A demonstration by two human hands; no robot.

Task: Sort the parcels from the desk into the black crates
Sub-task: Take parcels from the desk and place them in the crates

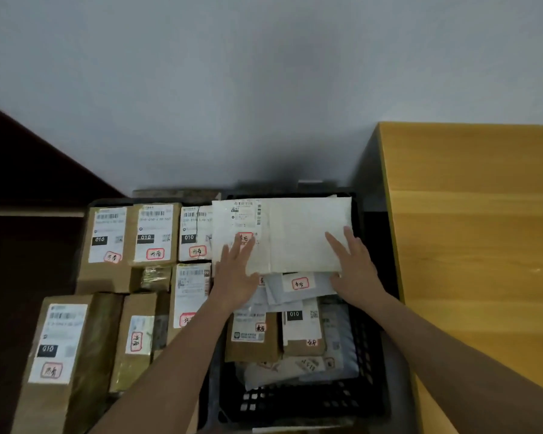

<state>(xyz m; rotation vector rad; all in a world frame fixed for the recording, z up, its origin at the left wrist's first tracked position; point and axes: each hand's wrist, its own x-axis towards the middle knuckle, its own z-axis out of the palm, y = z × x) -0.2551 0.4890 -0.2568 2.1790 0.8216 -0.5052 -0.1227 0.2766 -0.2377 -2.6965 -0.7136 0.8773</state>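
Note:
A large flat white padded envelope [295, 233] lies on top of the pile at the far end of the right black crate [367, 371]. My left hand [235, 274] rests flat on its near left edge, fingers spread. On its near right corner my right hand [355, 267] presses flat, also with fingers apart. Below the envelope, smaller white mailers [298, 285] and brown boxes [253, 336] with labels fill the same crate. The left crate, mostly hidden, holds several brown cardboard boxes [107, 245] with white labels marked 010.
A yellow wooden desk [477, 245] stands to the right of the crates, its top bare. A grey wall [264, 89] rises behind. Dark brown furniture [29, 170] sits at the left. The tall brown box [60, 349] stands at the near left.

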